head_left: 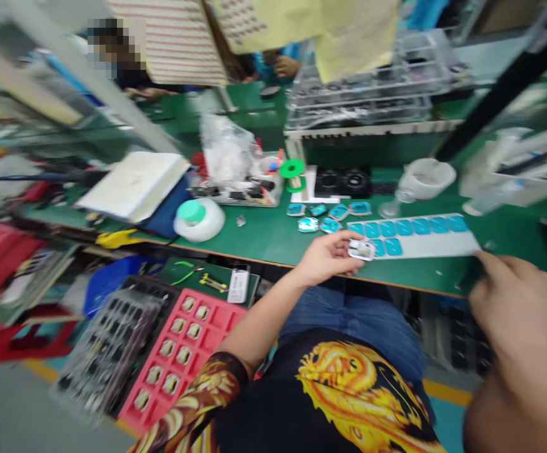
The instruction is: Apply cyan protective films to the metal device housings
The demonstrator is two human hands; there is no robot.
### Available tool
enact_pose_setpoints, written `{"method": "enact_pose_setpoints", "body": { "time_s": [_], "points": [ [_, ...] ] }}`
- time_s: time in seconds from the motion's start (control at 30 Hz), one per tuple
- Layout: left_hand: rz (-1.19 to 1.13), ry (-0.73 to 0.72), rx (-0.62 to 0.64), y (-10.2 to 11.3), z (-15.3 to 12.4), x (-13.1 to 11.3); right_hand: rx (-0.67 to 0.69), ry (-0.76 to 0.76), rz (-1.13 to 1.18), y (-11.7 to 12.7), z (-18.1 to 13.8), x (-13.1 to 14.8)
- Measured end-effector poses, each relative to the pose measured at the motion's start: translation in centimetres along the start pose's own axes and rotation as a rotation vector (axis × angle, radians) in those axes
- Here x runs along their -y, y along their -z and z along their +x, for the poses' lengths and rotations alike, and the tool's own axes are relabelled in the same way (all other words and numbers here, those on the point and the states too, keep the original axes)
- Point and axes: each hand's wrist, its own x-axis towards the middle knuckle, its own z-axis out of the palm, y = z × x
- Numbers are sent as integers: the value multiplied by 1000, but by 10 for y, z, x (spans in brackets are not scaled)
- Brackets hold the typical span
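My left hand (326, 258) is closed on a small white rectangular part with rounded corners (361, 250), held just above the front edge of the green bench. Beneath and beyond it lies a white strip of blue stickers (436, 245), with a full back row and a partly bare front row. My right hand (519, 302) is off to the right, blurred, its forefinger by the strip's right corner. Whether its fingers hold anything cannot be made out. Behind the strip sit several small parts with blue faces (308, 224).
A white bottle with a green cap (198, 220), a green spool (292, 175) and a white cup (427, 177) stand on the bench. Clear drawers (363, 94) rise behind. At lower left are a red tray of small parts (202, 343) and a clear tray (104, 352).
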Motion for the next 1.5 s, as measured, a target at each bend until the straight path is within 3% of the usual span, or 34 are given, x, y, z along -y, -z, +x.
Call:
{"method": "enact_pose_setpoints", "body": {
  "time_s": [0.07,0.13,0.27,0.33,0.53,0.67,0.97,1.27,1.5],
  "points": [
    [28,4,-36,-1,-5,-2,76,72,-60,22,3,17],
    [55,18,-52,0,-6,-3,124,51,-38,32,6,30],
    [67,10,-49,2,-6,-2,-19,-116,143,33,12,43],
    [76,1,-50,0,-6,-2,-42,-123,243,32,15,52],
    [75,-38,-64,-3,-7,-1,133,52,438,28,36,92],
    [77,-51,-59,-4,-5,-1,234,75,419,23,51,110],
    [62,-74,-61,-7,2,9,283,146,398,13,62,102],
    [82,-124,-21,-4,8,19,444,112,268,7,79,104],
    [59,-115,-5,-5,9,20,363,128,308,-3,75,98]
  ]
}}
